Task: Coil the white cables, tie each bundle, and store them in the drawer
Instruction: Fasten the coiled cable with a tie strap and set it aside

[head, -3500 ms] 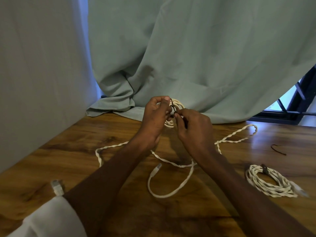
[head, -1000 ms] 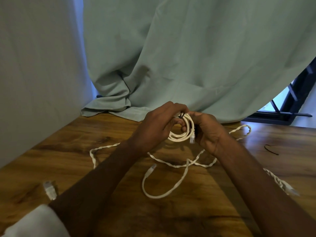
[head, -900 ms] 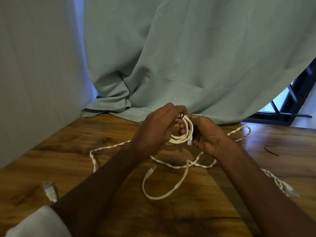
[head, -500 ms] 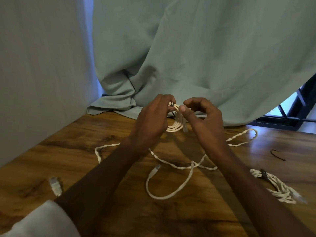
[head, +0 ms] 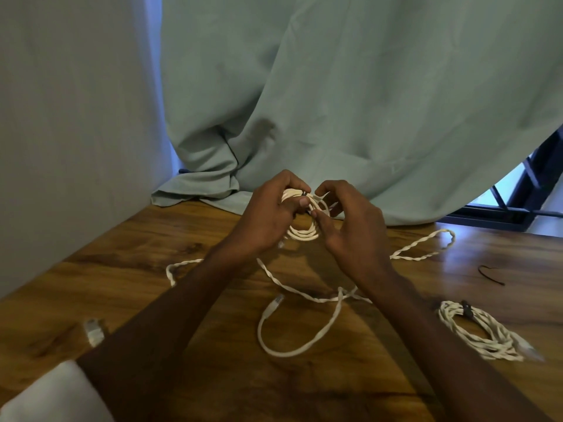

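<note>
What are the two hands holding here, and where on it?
Both hold the small cable coil above the table. The left hand grips its upper left side; the right hand pinches near the dark tie at the top.

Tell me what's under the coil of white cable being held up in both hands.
Beneath the held coil lies bare wooden table, with a loose twisted cable trailing across it. The forearms cover parts of that cable's run.

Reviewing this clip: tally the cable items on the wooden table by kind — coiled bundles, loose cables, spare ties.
Coiled white cable bundles: 2, the coil in the hands and the tied bundle lying on the right
Loose white twisted cable spread on the table: 1 visible run; whether one cable or more, cannot tell
Spare dark twist ties: 1
Total: 4
</note>
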